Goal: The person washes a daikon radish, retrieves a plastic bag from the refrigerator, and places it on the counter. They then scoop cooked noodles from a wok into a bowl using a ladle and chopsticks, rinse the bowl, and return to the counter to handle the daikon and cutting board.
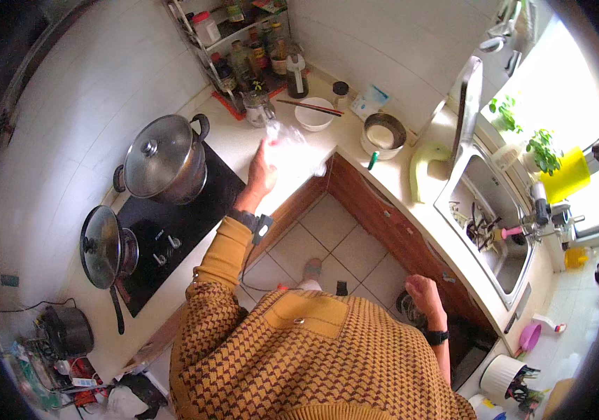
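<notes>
My left hand (263,173) reaches over the corner of the countertop, its fingers closed on a clear plastic bag (291,149). The bag is blurred and washed out by glare, so its contents cannot be told. Just beyond it are a small glass jar (255,111) and a white bowl (314,116), with a pair of chopsticks (310,107) across the bowl. My right hand (423,294) hangs low at my side, loosely curled with nothing visible in it, near the wooden cabinet front (409,231).
A lidded steel pot (173,168) and a lidded frying pan (101,247) stand on the black cooktop (142,226). A pot with a green-tipped handle (383,136) sits right of the bowl. Farther right are an upright board (466,105) and the steel sink (504,268). Bottles fill a rack (210,47).
</notes>
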A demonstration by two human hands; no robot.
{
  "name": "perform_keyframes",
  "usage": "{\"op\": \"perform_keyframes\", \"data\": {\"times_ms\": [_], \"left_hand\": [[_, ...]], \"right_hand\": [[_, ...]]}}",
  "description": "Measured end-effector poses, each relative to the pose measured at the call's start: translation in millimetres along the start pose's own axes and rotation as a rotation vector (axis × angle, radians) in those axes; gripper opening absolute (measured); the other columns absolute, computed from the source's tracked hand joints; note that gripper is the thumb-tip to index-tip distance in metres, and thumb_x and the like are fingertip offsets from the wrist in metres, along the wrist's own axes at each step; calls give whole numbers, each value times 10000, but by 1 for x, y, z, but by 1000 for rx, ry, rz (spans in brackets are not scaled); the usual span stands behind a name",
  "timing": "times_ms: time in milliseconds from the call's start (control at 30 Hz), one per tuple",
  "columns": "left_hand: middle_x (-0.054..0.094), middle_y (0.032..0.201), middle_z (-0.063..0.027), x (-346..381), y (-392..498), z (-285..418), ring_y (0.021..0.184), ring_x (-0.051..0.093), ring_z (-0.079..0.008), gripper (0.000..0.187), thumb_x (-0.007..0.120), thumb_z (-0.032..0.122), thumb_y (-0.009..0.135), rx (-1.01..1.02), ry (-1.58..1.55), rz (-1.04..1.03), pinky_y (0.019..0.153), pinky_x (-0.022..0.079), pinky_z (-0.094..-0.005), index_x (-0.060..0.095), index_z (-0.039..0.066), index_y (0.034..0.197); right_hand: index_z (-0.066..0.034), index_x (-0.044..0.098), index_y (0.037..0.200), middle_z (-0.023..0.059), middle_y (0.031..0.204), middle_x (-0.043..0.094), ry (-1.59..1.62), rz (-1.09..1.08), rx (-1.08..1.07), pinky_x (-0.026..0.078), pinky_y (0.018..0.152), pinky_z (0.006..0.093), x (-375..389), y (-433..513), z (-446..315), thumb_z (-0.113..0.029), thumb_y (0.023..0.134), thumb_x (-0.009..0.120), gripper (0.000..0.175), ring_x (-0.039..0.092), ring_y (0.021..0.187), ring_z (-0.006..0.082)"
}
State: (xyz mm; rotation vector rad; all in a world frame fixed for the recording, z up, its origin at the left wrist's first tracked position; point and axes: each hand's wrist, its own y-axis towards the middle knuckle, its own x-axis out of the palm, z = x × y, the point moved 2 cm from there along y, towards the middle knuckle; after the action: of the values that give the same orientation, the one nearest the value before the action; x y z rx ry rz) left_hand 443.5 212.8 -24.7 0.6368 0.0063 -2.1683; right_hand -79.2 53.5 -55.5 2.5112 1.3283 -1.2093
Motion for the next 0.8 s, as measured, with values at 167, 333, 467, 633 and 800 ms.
{"op": "perform_keyframes", "data": {"times_ms": [167, 333, 467, 633, 800], "left_hand": [[443, 1466, -216, -2, -29, -36, 1377, 415, -392, 810, 515, -160, 713, 118, 204, 195, 1160, 335, -430, 354, 56, 1478], [404, 1491, -220, -2, -58, -14, 1396, 387, -392, 842, 547, -137, 715, 98, 147, 227, 1189, 291, -448, 324, 45, 1506], [433, 1447, -185, 6, -70, -8, 1340, 438, -340, 730, 611, -80, 764, -22, -220, 445, 1136, 374, -437, 419, 52, 1456], [490, 1357, -114, 20, -70, -38, 1277, 489, -248, 684, 566, -142, 730, -138, -225, 661, 1044, 454, -351, 500, 40, 1385], [486, 1390, -117, 24, -77, -58, 1223, 538, -246, 749, 469, -195, 708, -65, -347, 721, 979, 484, -332, 452, 43, 1417]], "right_hand": [[30, 667, 1063, 180, 844, 668, 47, -81, -312, 524, 686, 368, 16, 106, -82, -163, 905, 686, 250, 654, 746, 246], [38, 602, 1257, 222, 1161, 672, 206, -257, -378, 548, 872, 366, 45, 194, -166, -280, 925, 696, 469, 679, 1034, 292], [36, 526, 1359, 248, 1302, 602, 220, -253, -547, 523, 963, 389, 85, 256, -222, -412, 916, 685, 649, 609, 1194, 303], [18, 496, 1401, 207, 1186, 668, 423, -426, -412, 543, 879, 361, 138, 303, -263, -347, 923, 697, 634, 643, 1094, 256], [7, 672, 1165, 104, 921, 737, 279, -643, -534, 524, 815, 319, 174, 314, -272, -221, 918, 710, 337, 643, 841, 152]]}}
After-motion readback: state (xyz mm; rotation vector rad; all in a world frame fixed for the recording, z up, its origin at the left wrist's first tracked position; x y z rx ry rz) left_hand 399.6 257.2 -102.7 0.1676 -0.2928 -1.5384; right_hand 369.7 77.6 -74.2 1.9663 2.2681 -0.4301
